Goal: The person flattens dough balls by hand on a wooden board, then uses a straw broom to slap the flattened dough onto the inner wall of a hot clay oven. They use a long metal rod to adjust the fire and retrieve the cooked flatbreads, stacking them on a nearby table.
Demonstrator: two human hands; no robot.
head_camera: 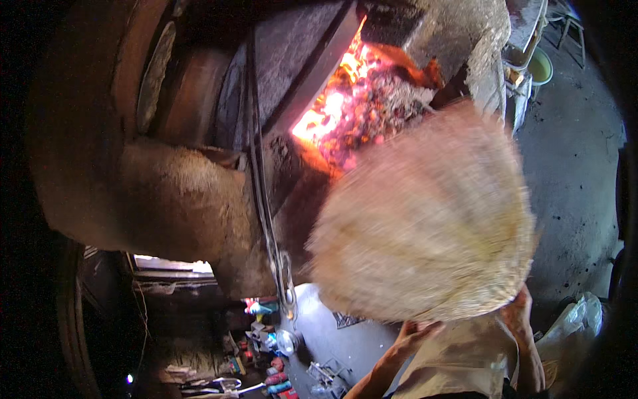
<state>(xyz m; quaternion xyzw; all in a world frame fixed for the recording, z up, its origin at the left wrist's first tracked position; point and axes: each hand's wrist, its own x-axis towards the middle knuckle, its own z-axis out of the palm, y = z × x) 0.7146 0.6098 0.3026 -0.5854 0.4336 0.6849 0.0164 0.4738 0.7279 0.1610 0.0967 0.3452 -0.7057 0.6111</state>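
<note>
A large, rounded fan of straw-like fibre (423, 219), blurred by motion, is held out before me. My left hand (417, 333) is at its lower edge, with some fingers hidden behind it. At the lower right edge my right hand (518, 306) grips it, partly covered by the fan. Just beyond its upper left side, glowing coals (366, 109) burn with bright flames in the mouth of a clay hearth (199, 199). The fan hides the near part of the fire bed.
Long metal rods with a looped end (266, 214) hang left of the fire. A slanted slab (314, 75) borders the flames. Right, a green bucket (541, 67) stands on the dark floor (573, 174), with a clear plastic bag (578, 319) lower down. Several items and a metal pot (286, 342) lie lower left.
</note>
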